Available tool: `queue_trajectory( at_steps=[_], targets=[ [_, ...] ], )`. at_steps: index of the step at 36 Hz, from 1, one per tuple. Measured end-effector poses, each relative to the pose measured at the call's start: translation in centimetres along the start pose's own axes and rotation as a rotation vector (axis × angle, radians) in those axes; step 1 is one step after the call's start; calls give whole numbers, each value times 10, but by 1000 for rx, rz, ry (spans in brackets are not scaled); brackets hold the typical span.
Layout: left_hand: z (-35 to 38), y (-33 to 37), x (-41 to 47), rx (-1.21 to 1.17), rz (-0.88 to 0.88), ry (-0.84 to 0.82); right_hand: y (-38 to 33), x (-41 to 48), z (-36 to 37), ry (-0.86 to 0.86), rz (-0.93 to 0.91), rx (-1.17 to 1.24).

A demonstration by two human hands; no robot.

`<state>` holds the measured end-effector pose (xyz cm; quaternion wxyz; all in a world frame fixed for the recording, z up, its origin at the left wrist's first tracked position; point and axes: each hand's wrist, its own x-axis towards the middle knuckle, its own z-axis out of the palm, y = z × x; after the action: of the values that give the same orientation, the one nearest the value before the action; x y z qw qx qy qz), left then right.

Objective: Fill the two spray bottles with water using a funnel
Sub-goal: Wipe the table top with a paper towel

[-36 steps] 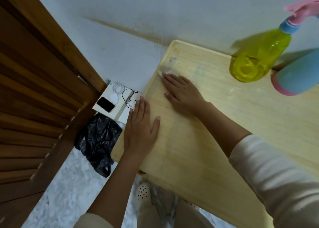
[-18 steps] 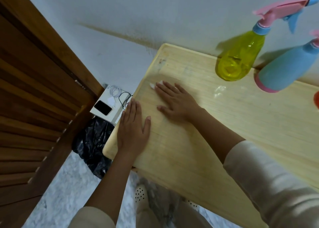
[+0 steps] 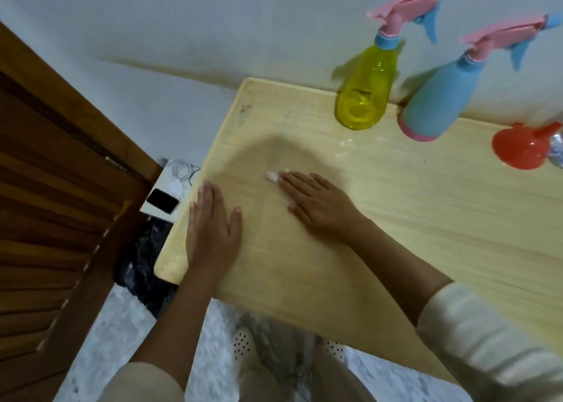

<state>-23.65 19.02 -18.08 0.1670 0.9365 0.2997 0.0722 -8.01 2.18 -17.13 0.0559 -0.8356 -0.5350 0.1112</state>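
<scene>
A yellow spray bottle [image 3: 367,92] and a light blue spray bottle [image 3: 438,97] stand at the back of the wooden table [image 3: 426,219], both with pink trigger heads on. A red funnel [image 3: 518,149] lies on its side at the far right. My left hand [image 3: 211,228] rests flat near the table's left edge. My right hand [image 3: 316,203] lies palm down on a small white tissue [image 3: 272,176] that shows at its fingertips. Both hands are well in front of the bottles.
A wooden louvred door [image 3: 54,203] stands at the left. On the floor beside the table lie a white box with a phone [image 3: 163,201] and cables, and a black plastic bag [image 3: 143,267]. A shiny object [image 3: 557,152] touches the funnel at the right edge.
The view has swung right, bringing both bottles and the funnel into sight. My right hand has slid the tissue toward me over the table; my left hand stays flat.
</scene>
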Motion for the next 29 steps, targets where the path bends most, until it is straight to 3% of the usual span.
queue_trajectory(
  at_steps=[4,12,18,24,29],
  targets=[
    [3,4,-4,-13,6,0,25,-43,-4,49,190,42],
    [4,5,-3,52,27,-23,81,-151,-10,204,838,107],
    [2,5,-5,32,27,-46,56,-186,2,354,1231,195],
    [-2,-9,0,6,102,-113,5,-154,17,530,1473,278],
    [-14,-39,4,36,282,-191,-32,-95,19,557,1520,287]
  ],
)
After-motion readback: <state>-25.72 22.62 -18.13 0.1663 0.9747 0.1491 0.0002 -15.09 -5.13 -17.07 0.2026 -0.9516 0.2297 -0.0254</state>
